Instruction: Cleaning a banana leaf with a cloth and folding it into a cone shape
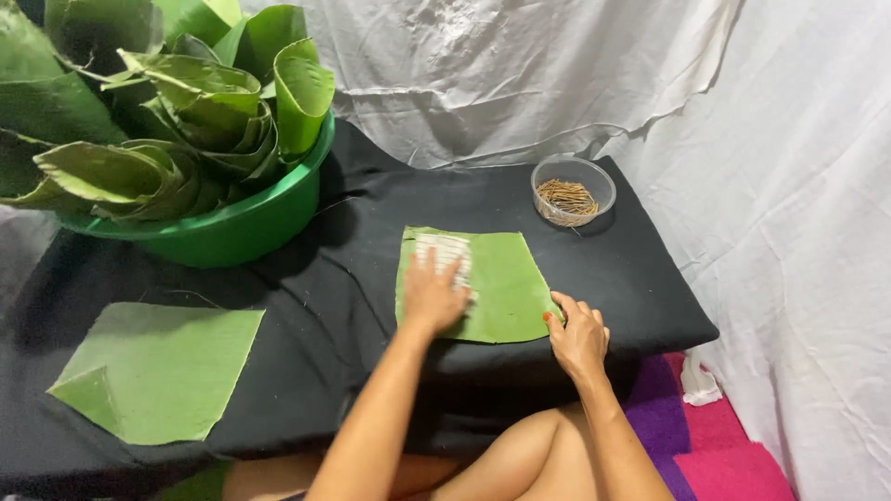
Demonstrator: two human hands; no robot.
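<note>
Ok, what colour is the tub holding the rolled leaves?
Green, a plastic tub; clearest in the head view, top left.

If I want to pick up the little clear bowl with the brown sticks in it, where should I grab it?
Probably by the rim of the small round clear bowl, coming straight down from above with fingers spread around it. It stands upright and open on the black cloth, apart from the flat green leaf piece, and the thin brown sticks lie loose inside, so keeping it level should stop them spilling.
</note>
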